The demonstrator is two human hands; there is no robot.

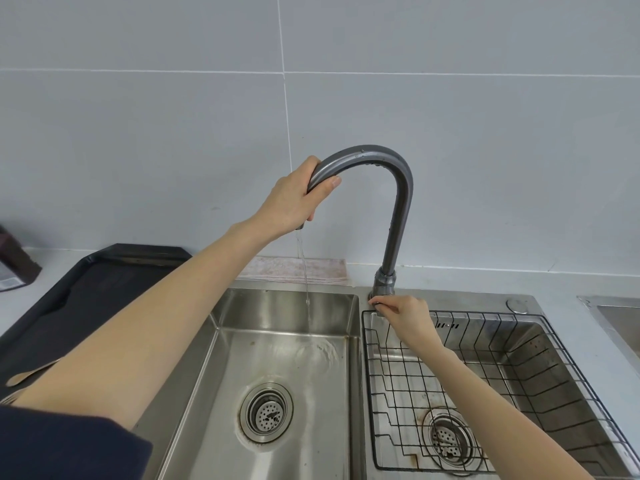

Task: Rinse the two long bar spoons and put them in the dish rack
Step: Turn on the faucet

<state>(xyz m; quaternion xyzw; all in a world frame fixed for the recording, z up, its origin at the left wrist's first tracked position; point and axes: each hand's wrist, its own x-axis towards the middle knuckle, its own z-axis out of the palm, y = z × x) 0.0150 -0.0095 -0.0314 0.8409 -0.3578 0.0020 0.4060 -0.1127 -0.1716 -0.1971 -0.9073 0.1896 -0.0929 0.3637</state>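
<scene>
Sleeve (pixel 69 445): dark blue, bottom left corner, left forearm bare beyond it
Wooden utensils (pixel 29 375): pale tips peeking out beside the left forearm, lying on the dark tray; bar spoons not identifiable anywhere in view
Tray (pixel 114 268): black, on the bench left of the sink
Left basin (pixel 277 358): stainless steel, round strainer drain (pixel 266 412) near the front, wet patch where the water lands
Dish rack (pixel 519 368): black wire, seated in the right basin, no utensils in it, second drain visible through the wires
Right hand (pixel 403 311): fingers pinched around the lever at the foot of the faucet, just above the rack's back left corner
Water (pixel 304 278): thin stream falling from the spout into the left basin
Left hand (pixel 294 199): wrapped around the spout end of the faucet, thumb across the pipe
Faucet (pixel 398 188): grey gooseneck, base between the two basins, arching left
Cloth (pixel 311 270): pale, folded, on the bench behind the left basin against the wall
Wall (pixel 450 98): light grey tiles
</scene>
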